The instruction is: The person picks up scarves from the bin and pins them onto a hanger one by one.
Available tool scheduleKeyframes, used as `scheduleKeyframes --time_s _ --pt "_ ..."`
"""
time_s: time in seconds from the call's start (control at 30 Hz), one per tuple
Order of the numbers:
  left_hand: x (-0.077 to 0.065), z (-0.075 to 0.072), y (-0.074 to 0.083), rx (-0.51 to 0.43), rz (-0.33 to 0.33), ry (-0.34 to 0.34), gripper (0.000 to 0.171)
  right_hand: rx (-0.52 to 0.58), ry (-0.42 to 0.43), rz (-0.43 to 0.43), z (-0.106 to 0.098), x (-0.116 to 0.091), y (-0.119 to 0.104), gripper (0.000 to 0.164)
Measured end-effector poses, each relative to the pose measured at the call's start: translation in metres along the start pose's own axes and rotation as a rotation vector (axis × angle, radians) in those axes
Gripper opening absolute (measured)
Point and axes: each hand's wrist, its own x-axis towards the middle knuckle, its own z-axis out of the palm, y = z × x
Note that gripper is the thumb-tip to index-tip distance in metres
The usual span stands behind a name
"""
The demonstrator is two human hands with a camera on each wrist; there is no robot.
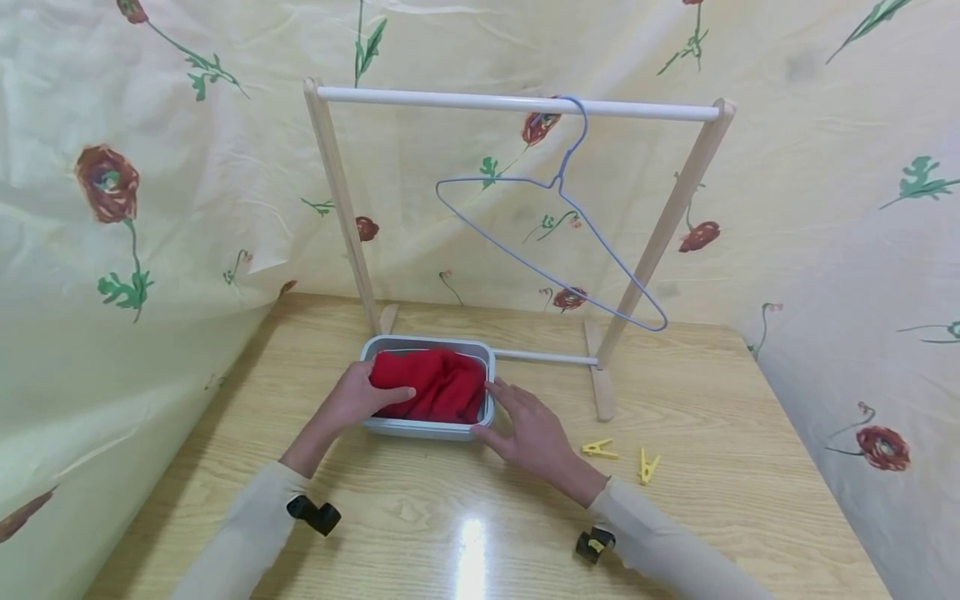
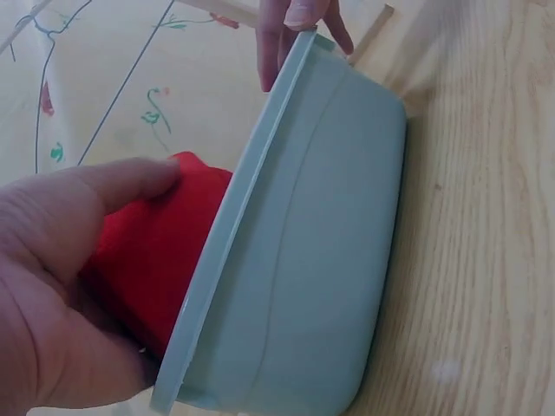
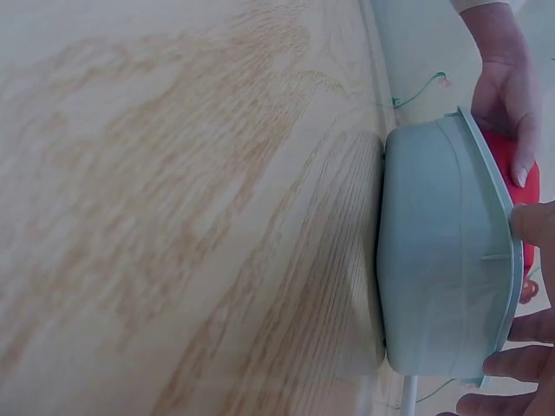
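A folded red cloth (image 1: 435, 383) lies inside a pale blue-grey plastic basin (image 1: 420, 430). At the basin's left end, my left hand (image 1: 358, 395) grips the cloth, thumb laid over the top of it; the other fingers are mostly hidden. In the left wrist view the cloth (image 2: 160, 251) bulges above the rim between thumb and palm. My right hand (image 1: 528, 429) touches the basin's right front corner, its fingers spread along the rim. The right wrist view shows that thumb on the rim of the basin (image 3: 447, 260) and the fingers fairly straight.
Behind the basin stands a wooden rack with a white top rail (image 1: 450, 100). From it hangs a blue wire hanger (image 1: 517, 258). Two yellow clothespins, one clothespin (image 1: 600, 449) left of the other clothespin (image 1: 647, 467), lie right of my right hand. Flowered sheeting surrounds the wooden table (image 1: 405, 517).
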Motion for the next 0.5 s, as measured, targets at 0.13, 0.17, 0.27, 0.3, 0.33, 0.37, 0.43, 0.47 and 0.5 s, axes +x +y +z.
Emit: scheduleKeyframes --time_s 0.13,0.17,0.27,0.3,0.33,0.37,0.43,0.47,0.5 --pt "0.003 0.007 0.002 0.120 0.006 -0.068 0.050 0.005 -0.010 0.011 0.000 0.000 0.000 0.075" --pt "0.004 0.008 0.003 0.145 0.017 -0.079 0.051 0.004 -0.013 0.015 0.000 0.000 -0.001 0.075" --pt "0.006 0.013 0.008 0.175 0.053 -0.078 0.050 0.000 -0.020 0.021 0.000 0.000 -0.001 0.076" --pt "0.007 0.013 0.009 0.178 0.060 -0.069 0.048 -0.003 -0.022 0.023 -0.001 0.000 -0.001 0.076" --pt "0.007 0.014 0.010 0.176 0.062 -0.059 0.047 -0.005 -0.023 0.023 -0.001 0.000 -0.001 0.076" --pt "0.008 0.015 0.011 0.170 0.060 -0.051 0.046 -0.006 -0.025 0.023 -0.001 0.000 -0.001 0.076" --pt "0.009 0.015 0.011 0.166 0.043 -0.037 0.044 -0.004 -0.027 0.024 -0.001 0.000 -0.001 0.076" --pt "0.010 0.016 0.011 0.165 0.033 -0.035 0.043 -0.002 -0.027 0.024 -0.001 0.000 -0.001 0.076" --pt "0.010 0.016 0.010 0.166 0.026 -0.035 0.042 -0.001 -0.028 0.024 -0.001 0.000 -0.001 0.076"
